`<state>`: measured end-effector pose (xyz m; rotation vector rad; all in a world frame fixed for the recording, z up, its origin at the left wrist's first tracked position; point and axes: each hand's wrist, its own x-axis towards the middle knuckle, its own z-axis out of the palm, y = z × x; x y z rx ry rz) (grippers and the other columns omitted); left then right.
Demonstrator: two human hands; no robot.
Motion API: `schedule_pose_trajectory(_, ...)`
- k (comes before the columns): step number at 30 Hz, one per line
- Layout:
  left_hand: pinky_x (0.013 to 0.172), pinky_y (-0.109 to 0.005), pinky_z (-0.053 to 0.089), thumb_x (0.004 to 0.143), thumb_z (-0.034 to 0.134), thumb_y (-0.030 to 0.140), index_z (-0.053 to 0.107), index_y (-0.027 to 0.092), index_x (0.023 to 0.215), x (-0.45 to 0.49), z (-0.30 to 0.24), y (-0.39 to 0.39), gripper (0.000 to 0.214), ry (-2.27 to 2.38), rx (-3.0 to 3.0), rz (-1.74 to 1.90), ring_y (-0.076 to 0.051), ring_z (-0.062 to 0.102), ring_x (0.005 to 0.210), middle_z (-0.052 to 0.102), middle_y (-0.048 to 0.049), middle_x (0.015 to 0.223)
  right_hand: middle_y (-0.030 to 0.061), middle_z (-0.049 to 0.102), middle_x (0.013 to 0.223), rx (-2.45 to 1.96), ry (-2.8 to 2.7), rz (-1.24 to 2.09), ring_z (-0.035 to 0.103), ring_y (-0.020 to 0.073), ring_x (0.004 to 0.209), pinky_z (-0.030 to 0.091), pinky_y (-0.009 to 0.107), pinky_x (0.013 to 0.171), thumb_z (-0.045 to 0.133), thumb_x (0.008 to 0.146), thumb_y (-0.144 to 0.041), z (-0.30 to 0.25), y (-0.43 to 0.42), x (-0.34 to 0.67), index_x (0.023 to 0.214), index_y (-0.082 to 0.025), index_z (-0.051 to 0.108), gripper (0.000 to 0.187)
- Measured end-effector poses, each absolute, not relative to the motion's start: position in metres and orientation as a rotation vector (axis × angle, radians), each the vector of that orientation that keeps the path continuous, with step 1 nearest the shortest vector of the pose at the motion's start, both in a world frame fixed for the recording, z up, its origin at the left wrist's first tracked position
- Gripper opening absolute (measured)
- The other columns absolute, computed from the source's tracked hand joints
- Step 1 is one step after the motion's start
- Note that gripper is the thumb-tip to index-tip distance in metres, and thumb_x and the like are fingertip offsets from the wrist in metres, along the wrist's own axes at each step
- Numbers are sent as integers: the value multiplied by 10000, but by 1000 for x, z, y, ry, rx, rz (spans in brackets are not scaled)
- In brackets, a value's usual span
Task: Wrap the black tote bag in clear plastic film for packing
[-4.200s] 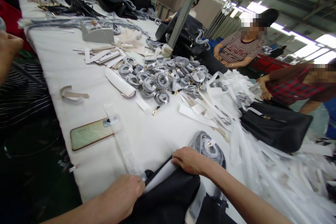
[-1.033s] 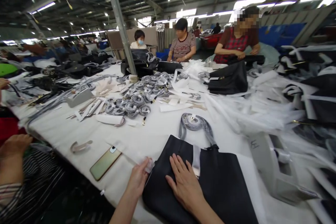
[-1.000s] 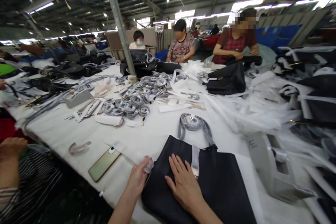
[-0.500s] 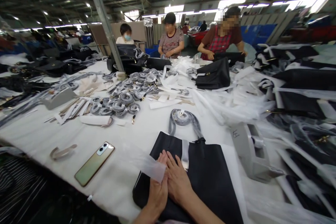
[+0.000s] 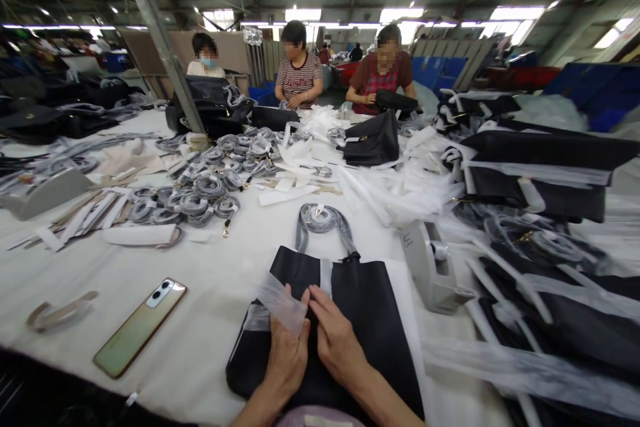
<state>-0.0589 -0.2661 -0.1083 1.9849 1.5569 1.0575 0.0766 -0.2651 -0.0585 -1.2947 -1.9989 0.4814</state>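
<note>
A flat black bag (image 5: 373, 307) lies on the white table in front of me, its grey wrapped strap (image 5: 323, 223) coiled just beyond it. My left hand (image 5: 286, 360) rests on the bag and pinches a clear, see-through strip of film (image 5: 280, 300) between thumb and fingers. Beside it, my right hand (image 5: 337, 343) lies on the bag with its fingers stretched forward, fingertips close to the strip.
A gold phone (image 5: 140, 327) lies to the left and a grey tape dispenser (image 5: 435, 267) to the right. Several coiled straps (image 5: 200, 190) and white strips sit mid-table. More black bags (image 5: 540, 173) crowd the right. Three people work at the far side.
My hands came together on the bag and the left one now lifts the clear strip over it. My view has swung to the right, shifting everything on the table leftward in the picture.
</note>
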Motion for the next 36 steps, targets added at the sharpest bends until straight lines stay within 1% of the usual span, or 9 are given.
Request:
schedule_pose_trajectory(3,1078,-618,232,909,438,223,342,346,1404,-54,-108,-267,519,1644,2263,952,-351,179,1399,343,-102,1482,145,615,1223,-1466,-1429,752,583,272,1123,454,489,1004,441,894,-346,-46,-286,113,1229,-162,570,403)
schedule_pose_trajectory(5,1039,-647,254,851,537,185,340,409,1388,-49,-107,-268,615,1719,2371,904,-415,148,1389,249,-109,1522,168,662,1120,-1473,-1039,1028,647,286,1006,509,482,928,507,853,-526,-40,-298,134,1204,-126,565,535)
schedule_pose_trajectory(10,1015,-670,240,784,613,139,242,497,1389,-44,-103,-273,795,1791,2510,823,-456,172,1368,128,-100,1556,162,702,983,-1381,-571,1359,676,295,934,526,442,890,600,718,-679,-21,-322,154,1039,-131,604,636)
schedule_pose_trajectory(13,1002,-673,254,784,612,138,205,505,1394,-45,-101,-274,820,1798,2554,806,-457,180,1364,142,-92,1554,161,703,967,-1415,-531,1386,680,292,920,533,448,858,503,732,-746,-5,-328,157,1074,-142,594,700)
schedule_pose_trajectory(17,1006,-665,262,778,609,126,182,497,1400,-45,-99,-276,841,1810,2581,771,-445,193,1364,160,-79,1554,140,705,926,-1570,-674,1293,686,259,859,562,375,730,531,720,-722,9,-326,163,1044,-140,625,673)
schedule_pose_trajectory(20,1008,-660,263,774,560,53,167,498,1401,-45,-97,-276,863,1832,2619,730,-431,214,1363,182,-78,1550,85,698,759,-1773,-885,1150,671,207,705,517,268,573,672,666,-562,6,-320,167,812,-136,664,451)
schedule_pose_trajectory(24,1015,-662,241,789,557,90,204,481,1402,-46,-98,-275,808,1782,2630,713,-429,230,1359,223,-96,1535,-6,553,461,-1944,-1090,923,508,133,437,377,238,441,598,687,-488,-11,-318,173,544,-175,561,346)
schedule_pose_trajectory(30,1016,-675,208,789,538,138,236,389,1433,-56,-102,-274,754,1580,2715,694,-427,235,1357,220,-141,1531,-7,514,467,-2149,-1334,498,511,170,510,300,269,500,497,724,-476,-27,-324,177,483,-206,510,362)
schedule_pose_trajectory(36,1077,-653,71,804,506,159,275,377,1429,-64,-102,-274,701,1223,2925,686,-394,136,1395,243,-26,1536,11,565,494,-2186,-1360,470,539,185,519,313,282,531,479,754,-473,-38,-320,178,498,-220,500,360)
